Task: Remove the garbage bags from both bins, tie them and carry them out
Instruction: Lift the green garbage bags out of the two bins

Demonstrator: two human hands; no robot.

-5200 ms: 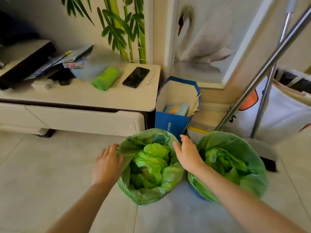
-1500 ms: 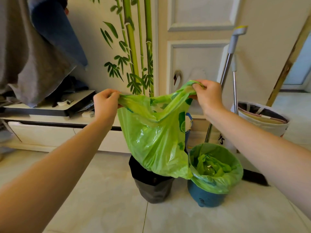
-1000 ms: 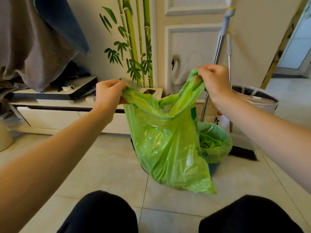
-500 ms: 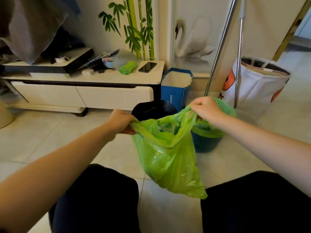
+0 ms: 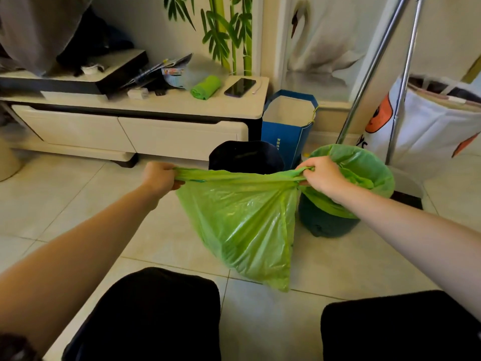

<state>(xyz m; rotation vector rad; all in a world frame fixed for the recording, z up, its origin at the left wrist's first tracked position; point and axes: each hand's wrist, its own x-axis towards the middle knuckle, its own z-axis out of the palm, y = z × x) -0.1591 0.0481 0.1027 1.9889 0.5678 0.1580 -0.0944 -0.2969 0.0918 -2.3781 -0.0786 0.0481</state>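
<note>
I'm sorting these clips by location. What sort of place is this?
Most likely a living room at home: a low TV cabinet with a phone on it, bamboo wall decor, and tiled floor.

A green garbage bag (image 5: pixel 247 222) hangs in the middle, its mouth pulled flat and taut between the left hand (image 5: pixel 160 177) at 9 o'clock and the right hand (image 5: pixel 321 175) at 3 o'clock, each gripping a bunched end. Behind it at 12 o'clock stands a black bin (image 5: pixel 246 156), unlined. At 2 o'clock a teal bin (image 5: pixel 328 220) carries a green liner (image 5: pixel 369 165). At 11 o'clock a low cabinet (image 5: pixel 145 126) holds a phone (image 5: pixel 240 87).
</note>
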